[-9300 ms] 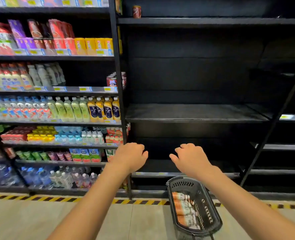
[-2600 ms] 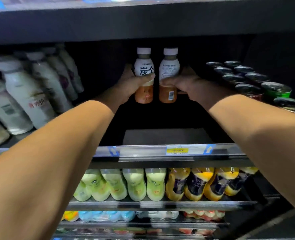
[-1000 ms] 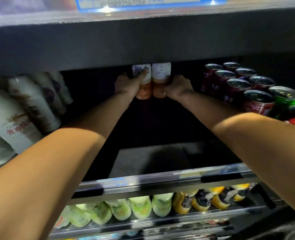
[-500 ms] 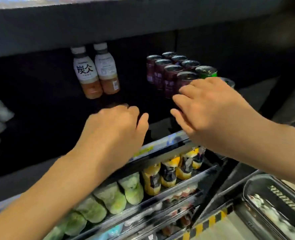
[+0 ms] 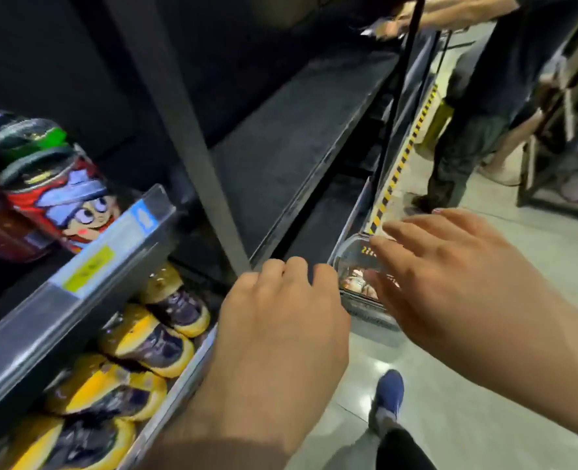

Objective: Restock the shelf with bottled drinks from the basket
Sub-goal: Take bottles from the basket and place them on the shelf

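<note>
Presently left hand is hovering loosely curled (holding nothing); right hand is spreading fingers wide over basket.

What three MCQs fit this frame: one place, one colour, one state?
1. Where is the basket?
A on a shelf
B on the floor
C in a hand

2. What colour is the shoe?
A red
B white
C blue

3. What state is the right hand in?
A fingers spread, empty
B gripping a bottle
C gripping a can

Key:
1 B, it stands low down on the floor.
2 C, its toe is plainly blue.
3 A, its fingers are stretched out and hold nothing.
</note>
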Motion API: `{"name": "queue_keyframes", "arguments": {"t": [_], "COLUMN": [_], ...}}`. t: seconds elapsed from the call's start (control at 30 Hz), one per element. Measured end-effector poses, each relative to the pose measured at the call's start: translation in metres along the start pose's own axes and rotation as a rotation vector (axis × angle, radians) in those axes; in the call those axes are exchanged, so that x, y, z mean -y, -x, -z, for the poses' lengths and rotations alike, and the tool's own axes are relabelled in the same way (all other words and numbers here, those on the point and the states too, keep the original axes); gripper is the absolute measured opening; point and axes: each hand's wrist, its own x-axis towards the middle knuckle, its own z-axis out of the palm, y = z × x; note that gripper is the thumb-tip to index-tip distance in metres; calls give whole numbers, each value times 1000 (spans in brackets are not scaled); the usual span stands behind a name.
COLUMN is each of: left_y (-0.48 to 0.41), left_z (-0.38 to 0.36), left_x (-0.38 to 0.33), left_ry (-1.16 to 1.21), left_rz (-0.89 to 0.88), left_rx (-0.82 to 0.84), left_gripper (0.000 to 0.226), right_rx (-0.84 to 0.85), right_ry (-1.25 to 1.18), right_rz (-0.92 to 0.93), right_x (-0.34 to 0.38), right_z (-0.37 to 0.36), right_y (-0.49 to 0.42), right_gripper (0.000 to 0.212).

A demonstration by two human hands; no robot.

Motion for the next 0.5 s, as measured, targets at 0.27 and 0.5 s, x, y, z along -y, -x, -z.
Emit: {"name": "queue_keyframes", "arguments": {"t": [0.27, 0.5], "left_y": [-169, -313], "left_z": [-85, -211], "left_x": [-103, -174], "left_ry": [-12, 0], "left_rz": [-172, -198], "left_rx": [265, 446], "left_gripper": [22, 9], "right_rx": [278, 522], "right_ry": [29, -40], "right_rz": [-348, -497], "right_x": [-151, -272], "right_z": [-103, -222], "right_y": [1, -20], "right_gripper": [25, 27]}}
